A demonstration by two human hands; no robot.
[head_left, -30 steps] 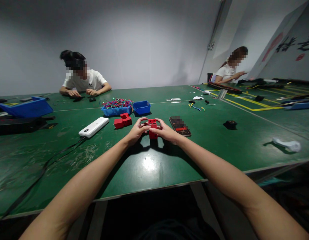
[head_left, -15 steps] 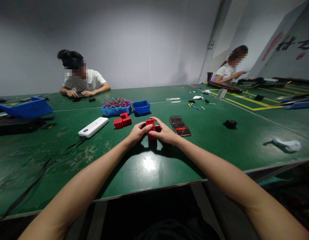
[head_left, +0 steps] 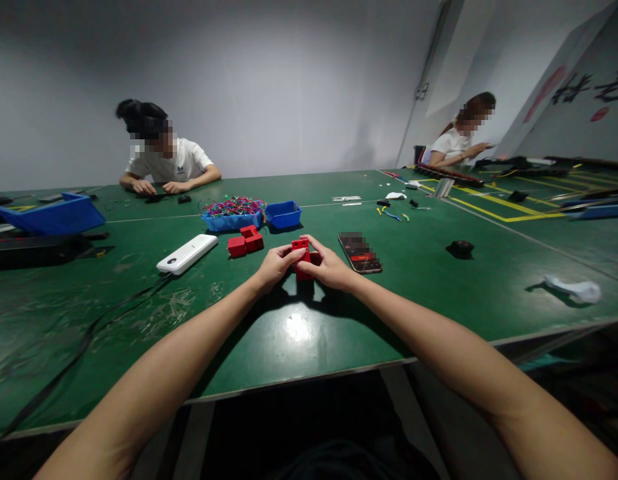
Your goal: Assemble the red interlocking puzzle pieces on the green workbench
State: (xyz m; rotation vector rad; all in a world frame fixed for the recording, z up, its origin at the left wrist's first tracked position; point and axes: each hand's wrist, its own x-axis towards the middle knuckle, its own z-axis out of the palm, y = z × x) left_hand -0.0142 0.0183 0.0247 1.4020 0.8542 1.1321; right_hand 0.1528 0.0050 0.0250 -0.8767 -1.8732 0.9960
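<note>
A small red block point(head_left: 302, 270) with dark holes in its top stands upright between my two hands, low over the green table. My left hand point(head_left: 277, 265) grips it from the left, thumb against its near face. From the right, my right hand point(head_left: 333, 265) closes on the same block, its thumb across the front and its fingers round the far side. The far fingers are partly hidden. To the left lie more red blocks point(head_left: 245, 242), touching each other, one with a notch cut in it. A phone point(head_left: 353, 250) with a lit screen lies right of my right hand.
Behind the red blocks are a blue bin point(head_left: 232, 222) heaped with colourful wires and a smaller blue bin point(head_left: 283, 215). A white power bank point(head_left: 189, 254) with a black cable lies left. Pliers point(head_left: 393, 214) and a black object point(head_left: 460, 249) lie right. Two people sit across the table.
</note>
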